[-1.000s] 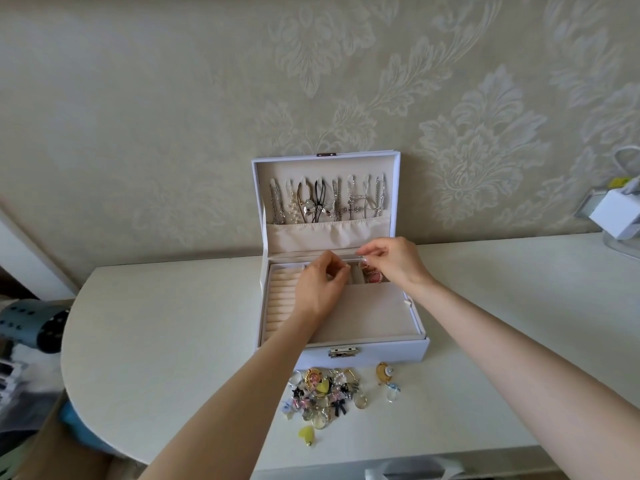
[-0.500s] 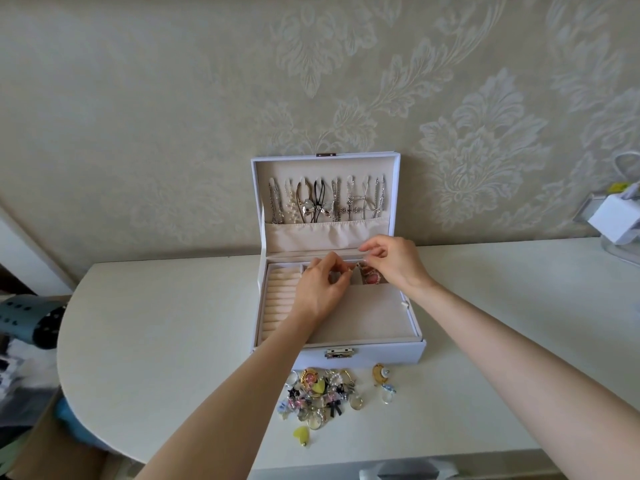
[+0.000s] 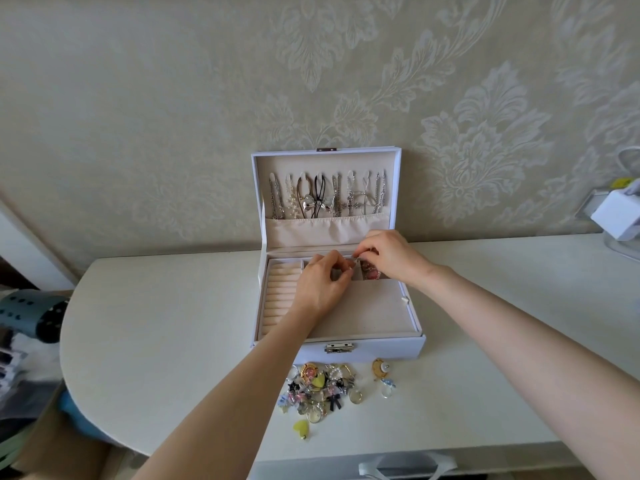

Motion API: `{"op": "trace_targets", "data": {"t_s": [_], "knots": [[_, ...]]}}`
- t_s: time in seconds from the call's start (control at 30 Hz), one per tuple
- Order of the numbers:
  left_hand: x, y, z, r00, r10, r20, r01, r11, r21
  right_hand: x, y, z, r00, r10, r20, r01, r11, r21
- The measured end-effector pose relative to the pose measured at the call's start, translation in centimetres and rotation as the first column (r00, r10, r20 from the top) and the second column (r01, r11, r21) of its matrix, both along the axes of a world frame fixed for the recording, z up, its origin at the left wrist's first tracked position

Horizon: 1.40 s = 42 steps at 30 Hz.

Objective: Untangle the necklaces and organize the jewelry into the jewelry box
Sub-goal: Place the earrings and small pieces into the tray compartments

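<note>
White jewelry box point(image 3: 381, 348) open on pale rounded table point(image 3: 156, 323), backed against damask wallpaper point(image 3: 173, 98); necklaces point(image 3: 325, 195) hang in lid point(image 3: 377, 161); left hand point(image 3: 322, 285) and right hand point(image 3: 391, 254) both pinch small silvery piece point(image 3: 353, 264) over rear compartments; loose trinkets point(image 3: 318, 389) heaped just before box.

White jewelry box point(image 3: 381, 351) (beige lining), damask-patterned wallpaper point(image 3: 173, 98)

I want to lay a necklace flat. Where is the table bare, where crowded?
Bare: the table left of the box, out to its rounded edge, and right of the box. Crowded: the trinket pile before the box, and its back compartments, where the left hand and right hand pinch a small piece.
</note>
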<state>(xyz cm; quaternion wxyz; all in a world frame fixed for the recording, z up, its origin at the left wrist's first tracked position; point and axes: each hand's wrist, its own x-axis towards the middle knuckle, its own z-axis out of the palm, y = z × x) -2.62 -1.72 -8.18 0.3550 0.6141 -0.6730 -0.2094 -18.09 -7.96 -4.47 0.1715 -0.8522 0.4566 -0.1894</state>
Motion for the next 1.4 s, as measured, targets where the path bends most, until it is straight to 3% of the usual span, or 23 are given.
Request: {"op": "trace_targets", "data": {"t_s": [0.2,0.4,0.7,0.9,1.17,1.27,1.4], "knots": [[-0.1,0.1,0.2,1.0,0.009,0.005,-0.009,1.0,-0.01,0.1,-0.3,0.2,0.997,0.024,-0.075,-0.024,1.0,0.001],[-0.1,0.4,0.6,1.0,0.014,-0.02,-0.015,0.999,-0.043,0.3,0.5,0.2,1.0,-0.007,0.018,0.006,1.0,0.026],[-0.1,0.3,0.4,0.988,0.069,-0.14,-0.082,0.993,-0.09,0.6,-0.1,-1.2,1.0,0.01,0.025,-0.009,0.999,-0.041],[-0.1,0.2,0.4,0.987,0.047,-0.156,-0.07,0.987,-0.144,0.0,0.5,-1.0,0.967,-0.052,0.25,0.078,0.992,-0.096],[-0.2,0.2,0.4,0.992,0.025,-0.124,-0.048,0.982,-0.184,0.1,2.5,-1.1,0.833,-0.188,0.52,0.032,0.955,0.294],[0.0,0.1,0.2,0.997,0.001,-0.081,-0.018,0.977,-0.213,0.3,2.8,-1.5,0.808,-0.209,0.551,0.021,0.944,0.328],[0.1,0.1,0.3,0.989,0.004,-0.148,-0.032,0.982,-0.186,0.4,2.7,-1.7,0.803,-0.216,0.555,0.043,0.95,0.308]]}}
